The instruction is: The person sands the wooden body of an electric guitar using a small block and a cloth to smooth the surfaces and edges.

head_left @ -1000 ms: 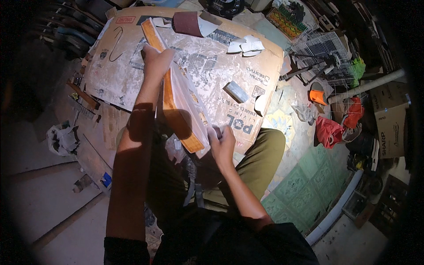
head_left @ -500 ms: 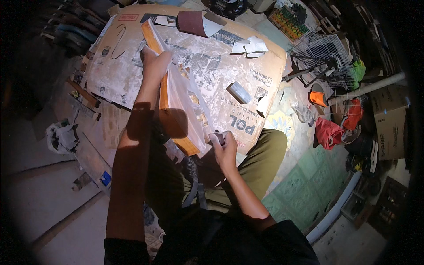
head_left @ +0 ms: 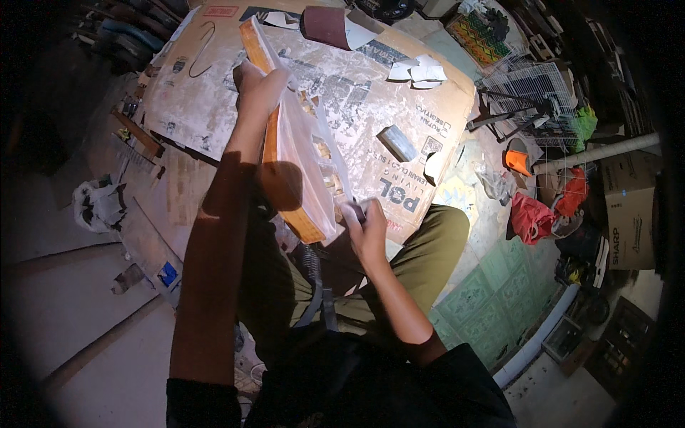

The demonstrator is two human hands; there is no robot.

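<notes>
A long wooden piece (head_left: 289, 135) with an orange-brown edge, a whitish dusty face and cut-out openings along one side stands tilted over my lap. My left hand (head_left: 260, 89) is closed around its upper part. At its lower right end is my right hand (head_left: 369, 232), thumb and fingers pinched on a small dark piece (head_left: 362, 207) that looks like folded sandpaper. Whether this piece touches the wood I cannot tell. The wood's underside is hidden.
Dusty flattened cardboard (head_left: 193, 107) lies in front of me. On it are a grey rectangular block (head_left: 397, 144), a maroon sandpaper sheet (head_left: 325, 27), torn white paper pieces (head_left: 419, 72) and a bent wire hook (head_left: 203, 50). A wire rack (head_left: 535, 89) and a red bag (head_left: 531, 217) are at right.
The view has shifted a little, so the cardboard and things on it sit further right and higher. My right hand has moved slightly up along the wooden piece's end; both grips stay the same.
</notes>
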